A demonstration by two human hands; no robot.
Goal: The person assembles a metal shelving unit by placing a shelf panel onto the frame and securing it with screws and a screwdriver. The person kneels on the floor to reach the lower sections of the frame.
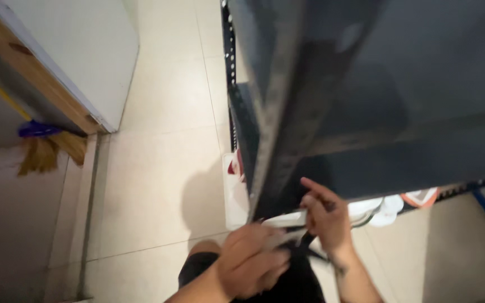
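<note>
Both hands meet low in the frame, under the front edge of a dark metal shelf (366,101). My left hand (254,264) is curled shut around the near end of a thin white object (287,220), which is too blurred to identify. My right hand (325,217) grips the other end of it, one finger stretched up toward the shelf's perforated upright (279,123). Below the hands, dark cloth over my leg (287,286) fills the bottom edge.
The shelf unit fills the upper right. Under it sit a white tray (232,193), white bowls (381,210) and an orange-rimmed item (422,196). A broom (37,147) leans at the left by a white door with a wooden edge (68,84). The floor is pale tile (152,185).
</note>
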